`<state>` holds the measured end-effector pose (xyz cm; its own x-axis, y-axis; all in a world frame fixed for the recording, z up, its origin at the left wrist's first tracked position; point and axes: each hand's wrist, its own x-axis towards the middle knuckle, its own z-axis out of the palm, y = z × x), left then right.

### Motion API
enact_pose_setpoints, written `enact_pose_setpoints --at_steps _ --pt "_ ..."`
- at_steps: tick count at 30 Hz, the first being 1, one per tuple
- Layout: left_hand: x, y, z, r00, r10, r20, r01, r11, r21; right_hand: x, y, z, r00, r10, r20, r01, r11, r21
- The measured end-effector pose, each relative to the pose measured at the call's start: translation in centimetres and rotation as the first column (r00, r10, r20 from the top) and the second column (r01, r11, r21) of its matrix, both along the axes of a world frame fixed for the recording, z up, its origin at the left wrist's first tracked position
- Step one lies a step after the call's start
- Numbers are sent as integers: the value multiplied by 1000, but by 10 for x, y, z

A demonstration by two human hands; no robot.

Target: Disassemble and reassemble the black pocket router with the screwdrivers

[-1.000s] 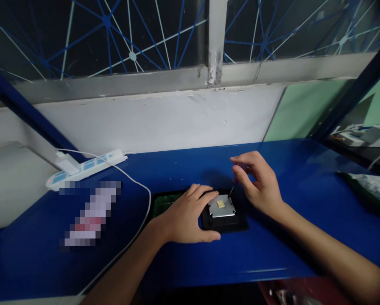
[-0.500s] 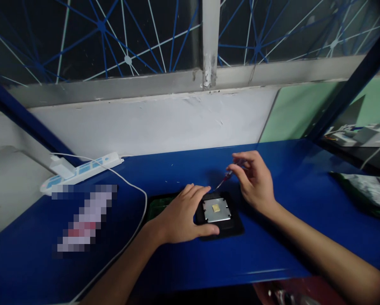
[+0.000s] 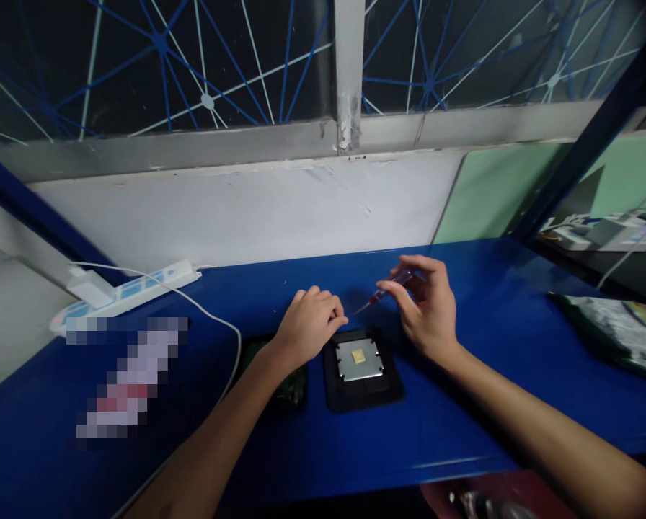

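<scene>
My right hand (image 3: pixel 428 306) grips a small screwdriver (image 3: pixel 396 281) with a clear handle, a red collar and a thin shaft pointing down and left. My left hand (image 3: pixel 312 321) is closed, its fingertips pressed together near the screwdriver's tip; whether anything small is in them I cannot make out. Just below both hands lies a black square case part (image 3: pixel 337 396) on the table. In it sits a silver metal plate (image 3: pixel 350 370) with a yellow square pad (image 3: pixel 358 356) at its centre. A green circuit board (image 3: pixel 290 389) in a black shell lies beside it, partly under my left forearm.
On the blue table (image 3: pixel 436 432), a white power strip (image 3: pixel 155 283) with a plugged-in adapter stands at back left. A white cable (image 3: pixel 209 311) runs forward from it. A blurred-out item (image 3: pixel 133 375) lies at left, a silver-and-green bag (image 3: pixel 604 328) at right.
My left hand has lifted off the black case part, moved up and left, and curled its fingers closed. More of the case and circuit board shows. My right hand still holds the screwdriver.
</scene>
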<state>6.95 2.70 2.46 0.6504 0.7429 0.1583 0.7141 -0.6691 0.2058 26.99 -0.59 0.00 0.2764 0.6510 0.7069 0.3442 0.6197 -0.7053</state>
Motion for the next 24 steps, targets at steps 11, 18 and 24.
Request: enact_pose_setpoints --at_steps 11,18,24 --pt "-15 -10 -4 991 -126 38 126 992 -2 -1 -13 0 982 12 188 -16 1000 19" --pt "-13 -38 6 974 -227 8 227 969 -102 -7 -18 -1 979 42 198 -51 998 43" --pt "-11 -44 0 970 -234 -69 223 965 -139 -9 -20 -2 968 101 229 -109 994 23"
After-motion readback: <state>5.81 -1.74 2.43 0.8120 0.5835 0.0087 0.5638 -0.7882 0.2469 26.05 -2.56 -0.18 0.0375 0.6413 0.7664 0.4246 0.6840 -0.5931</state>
